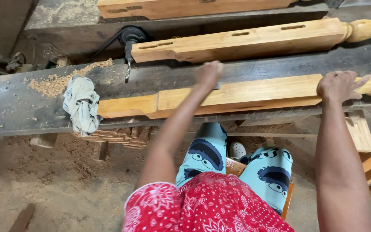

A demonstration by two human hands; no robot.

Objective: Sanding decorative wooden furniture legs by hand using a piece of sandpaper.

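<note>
Lying left-right on bench [31, 107], wooden leg [237, 96], right hand [338, 86] gripping, left hand [208, 74] blurred, grip unclear.

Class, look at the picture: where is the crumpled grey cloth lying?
In the head view, the grey cloth lies left on the workbench, at the end of the nearest wooden post, with sawdust behind it.

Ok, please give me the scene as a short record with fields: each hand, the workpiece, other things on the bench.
left hand: flat on the long pale wooden post
right hand: grip over the post near its turned end
post: lies across the dark wooden bench
behind: second slotted wooden post, black drill
left: crumpled grey cloth, sawdust pile
</note>
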